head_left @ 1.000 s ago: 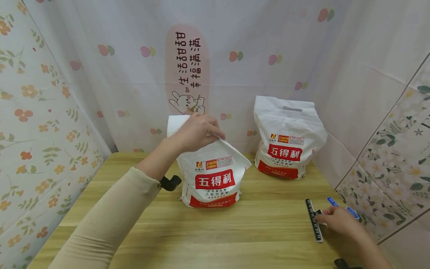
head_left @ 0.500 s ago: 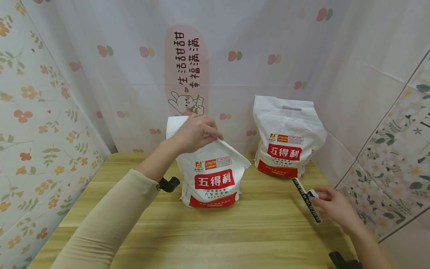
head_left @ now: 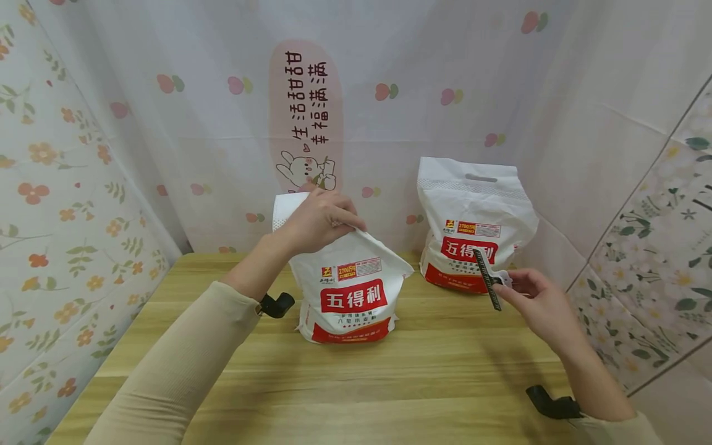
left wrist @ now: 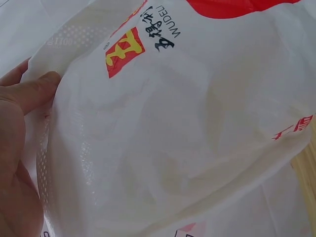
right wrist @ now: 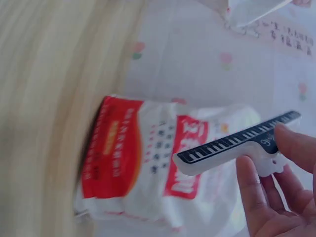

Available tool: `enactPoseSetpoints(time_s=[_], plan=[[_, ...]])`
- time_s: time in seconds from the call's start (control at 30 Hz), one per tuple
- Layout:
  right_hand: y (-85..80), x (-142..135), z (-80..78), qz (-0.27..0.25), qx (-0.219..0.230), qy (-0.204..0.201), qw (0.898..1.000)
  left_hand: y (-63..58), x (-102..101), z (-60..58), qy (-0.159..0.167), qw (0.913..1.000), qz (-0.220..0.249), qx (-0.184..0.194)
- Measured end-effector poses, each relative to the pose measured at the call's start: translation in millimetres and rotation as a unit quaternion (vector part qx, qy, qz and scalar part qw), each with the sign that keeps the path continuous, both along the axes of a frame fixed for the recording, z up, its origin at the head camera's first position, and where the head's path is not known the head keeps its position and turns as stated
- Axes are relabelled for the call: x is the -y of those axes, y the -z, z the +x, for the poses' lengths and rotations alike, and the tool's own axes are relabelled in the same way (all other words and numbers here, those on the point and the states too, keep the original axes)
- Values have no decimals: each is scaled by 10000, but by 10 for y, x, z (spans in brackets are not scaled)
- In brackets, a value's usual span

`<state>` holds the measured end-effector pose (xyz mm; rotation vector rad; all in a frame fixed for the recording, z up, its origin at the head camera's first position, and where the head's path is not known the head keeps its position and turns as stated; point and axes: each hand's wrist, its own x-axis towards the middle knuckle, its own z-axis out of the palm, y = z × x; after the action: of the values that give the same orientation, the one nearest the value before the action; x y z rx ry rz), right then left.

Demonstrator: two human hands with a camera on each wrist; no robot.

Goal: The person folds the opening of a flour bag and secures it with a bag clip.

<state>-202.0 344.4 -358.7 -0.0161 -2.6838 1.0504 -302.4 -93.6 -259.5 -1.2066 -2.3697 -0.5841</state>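
My left hand (head_left: 327, 217) grips the folded top of a white flour bag (head_left: 353, 272) with red print, which stands on the table left of centre. In the left wrist view the thumb lies over the bag's top edge, and the fingers behind it are partly hidden. My right hand (head_left: 542, 306) pinches a long bag clip (right wrist: 237, 143) with a black-and-white piano-key pattern, raised above the table. Thumb and fingers hold it by its tab. Behind the clip a second flour bag (head_left: 473, 210) stands upright with its handle slot at the top.
The wooden table (head_left: 311, 389) reaches back to a patterned curtain (head_left: 222, 154). Floral cloth hangs at the left and at the right (head_left: 639, 278). Black wrist mounts (head_left: 550, 405) stick out below both hands.
My right hand has lifted the piano-key clip off the table and carried it up and leftward, in front of the right bag. The blue clip beside it is out of sight now. My left hand keeps its grip.
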Motion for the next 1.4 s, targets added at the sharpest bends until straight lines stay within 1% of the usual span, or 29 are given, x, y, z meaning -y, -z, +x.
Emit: enactPoseSetpoints(time_s=[0.17,0.33,0.43,0.57,0.63,0.7,0.77,1.0,1.13,1.3,1.4], plan=[[-175,213,1,43,-851,-94,9963,-11,15,-18,46,10000,-38,-11],[-303,447,-5,50,-1688,-281,9852,-33,42,-16,46,9998,-137,148],[-351,586,-22,133,-2186,-340,9751,-51,58,-13,79,9994,-200,286],[-380,742,-60,268,-2893,-489,9556,-75,75,-9,112,9985,-303,447],[-389,811,-77,345,-3160,-562,9465,-81,83,-9,98,9980,-357,503],[-390,874,-91,412,-3338,-625,9397,-80,90,-11,72,9977,-390,543],[-393,934,-102,448,-3452,-669,9351,-74,95,-12,60,9977,-387,562],[-358,1120,-145,416,-3824,-808,9195,-32,100,-19,160,9984,-177,506],[-297,1213,-200,290,-3976,-890,9128,-22,95,-19,189,9987,-105,457],[-203,1339,-263,183,-4142,-1089,9035,-19,78,-20,182,9987,-107,460],[-150,1408,-292,-22,-4122,-1231,9027,-18,64,-16,185,9987,-81,476]])
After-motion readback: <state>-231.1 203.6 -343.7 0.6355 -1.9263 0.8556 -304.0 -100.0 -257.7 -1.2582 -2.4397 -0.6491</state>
